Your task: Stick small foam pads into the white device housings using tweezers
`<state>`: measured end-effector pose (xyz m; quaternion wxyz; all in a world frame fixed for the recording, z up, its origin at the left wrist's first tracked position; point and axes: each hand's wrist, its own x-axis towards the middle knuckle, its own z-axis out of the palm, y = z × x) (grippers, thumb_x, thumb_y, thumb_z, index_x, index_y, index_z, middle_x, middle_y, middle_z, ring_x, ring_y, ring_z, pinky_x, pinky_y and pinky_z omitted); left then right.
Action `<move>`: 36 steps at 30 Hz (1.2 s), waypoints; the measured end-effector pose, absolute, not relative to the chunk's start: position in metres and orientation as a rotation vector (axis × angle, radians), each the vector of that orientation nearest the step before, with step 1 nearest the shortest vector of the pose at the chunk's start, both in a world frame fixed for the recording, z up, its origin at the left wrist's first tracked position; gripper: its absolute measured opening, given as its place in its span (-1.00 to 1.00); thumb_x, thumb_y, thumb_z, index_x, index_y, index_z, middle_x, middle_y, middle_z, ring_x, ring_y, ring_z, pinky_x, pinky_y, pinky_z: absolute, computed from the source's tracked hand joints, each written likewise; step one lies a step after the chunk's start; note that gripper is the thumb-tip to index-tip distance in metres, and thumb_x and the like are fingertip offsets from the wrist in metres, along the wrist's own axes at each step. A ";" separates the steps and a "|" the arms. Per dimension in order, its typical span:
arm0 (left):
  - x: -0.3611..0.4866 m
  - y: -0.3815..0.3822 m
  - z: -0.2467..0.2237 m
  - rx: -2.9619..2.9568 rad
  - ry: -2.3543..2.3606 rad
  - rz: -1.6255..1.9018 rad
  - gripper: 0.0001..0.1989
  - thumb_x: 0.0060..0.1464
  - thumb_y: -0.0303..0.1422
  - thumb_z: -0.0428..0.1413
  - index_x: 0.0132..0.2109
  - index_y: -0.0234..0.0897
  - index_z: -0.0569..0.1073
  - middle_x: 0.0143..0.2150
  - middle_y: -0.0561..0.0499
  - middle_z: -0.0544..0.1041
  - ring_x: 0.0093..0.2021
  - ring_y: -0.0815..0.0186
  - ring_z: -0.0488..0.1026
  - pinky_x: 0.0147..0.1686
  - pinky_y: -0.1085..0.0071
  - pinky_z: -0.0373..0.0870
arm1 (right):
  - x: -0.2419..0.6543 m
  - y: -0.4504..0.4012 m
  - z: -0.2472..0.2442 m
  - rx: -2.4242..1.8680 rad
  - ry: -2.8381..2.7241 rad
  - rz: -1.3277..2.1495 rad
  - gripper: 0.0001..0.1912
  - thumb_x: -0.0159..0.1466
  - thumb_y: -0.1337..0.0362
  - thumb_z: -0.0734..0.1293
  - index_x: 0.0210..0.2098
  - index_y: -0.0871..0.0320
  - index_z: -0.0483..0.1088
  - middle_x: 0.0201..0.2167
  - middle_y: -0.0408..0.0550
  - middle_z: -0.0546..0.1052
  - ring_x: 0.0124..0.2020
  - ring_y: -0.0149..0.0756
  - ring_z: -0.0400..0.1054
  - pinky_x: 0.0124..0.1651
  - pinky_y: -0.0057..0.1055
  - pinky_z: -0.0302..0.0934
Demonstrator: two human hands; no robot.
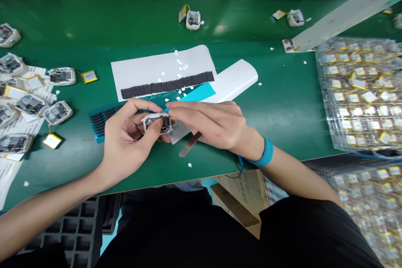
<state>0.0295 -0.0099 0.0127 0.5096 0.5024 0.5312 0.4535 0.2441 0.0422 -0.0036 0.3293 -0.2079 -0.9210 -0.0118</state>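
Observation:
A small white device housing with an exposed circuit board is held by my left hand, its thumb across the board. My right hand meets the housing's upper right edge, thumb and forefinger pinched on a small blue piece. A tweezer-like metal tool sticks out beneath the right palm, held by fingers that are partly hidden. Behind both hands, a row of black strips lies on white backing paper, beside a blue sheet.
Open housings with yellow-edged batteries crowd the left side; two more housings are at the back. Clear trays of batteries stand at the right, below a slanted white post. Small white dots are scattered about. A cardboard box sits below the table edge.

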 end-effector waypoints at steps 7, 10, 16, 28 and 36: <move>0.037 -0.018 0.015 1.243 1.243 1.068 -0.84 0.24 -0.35 0.26 -0.14 -0.17 0.41 -0.43 0.11 0.63 -0.43 0.26 0.66 -0.40 0.38 0.65 | 0.241 0.026 -0.002 -0.587 -2.471 -0.030 -0.73 0.49 0.41 0.27 0.11 0.27 0.51 0.08 0.16 0.68 -0.11 -0.18 0.69 -0.22 -0.36 0.65; 0.037 -0.020 0.012 1.309 1.324 1.155 -0.83 0.25 -0.34 0.27 -0.20 -0.16 0.39 -0.44 0.12 0.61 -0.44 0.29 0.65 -0.42 0.41 0.60 | 0.240 0.022 -0.003 -0.594 -2.450 -0.022 -0.66 0.48 0.41 0.28 0.21 0.30 0.47 0.16 0.24 0.63 -0.19 -0.19 0.68 -0.31 -0.37 0.62; 0.030 -0.016 0.010 1.384 1.300 1.116 -0.75 0.25 -0.24 0.30 -0.26 -0.16 0.37 -0.47 0.09 0.62 -0.52 0.25 0.64 -0.54 0.38 0.53 | 0.228 0.034 -0.001 -0.729 -2.076 0.642 -0.83 0.49 0.34 0.35 -0.09 0.17 0.63 -0.37 -0.19 0.70 -0.51 -0.55 0.48 -0.41 -0.61 0.39; 0.018 -0.009 0.012 1.604 1.121 1.022 -0.89 0.31 -0.38 0.26 -0.07 -0.13 0.49 -0.30 0.07 0.73 -0.36 0.24 0.69 -0.30 0.32 0.61 | 0.225 0.042 0.001 -0.681 -1.939 0.996 -0.64 0.56 0.13 0.27 -0.23 0.24 0.54 -0.25 -0.04 0.57 -0.35 -0.45 0.40 -0.33 -0.48 0.35; -0.011 0.015 0.030 2.314 0.694 0.503 -0.85 0.44 -0.36 0.13 0.02 -0.21 0.60 -0.21 0.01 0.75 -0.45 0.35 0.63 -0.45 0.47 0.44 | 0.244 0.072 0.018 -0.978 -1.831 1.348 -0.23 0.51 -0.28 0.08 -0.46 0.10 0.58 -0.53 -0.04 0.56 -0.51 -0.35 0.45 -0.37 -0.41 0.47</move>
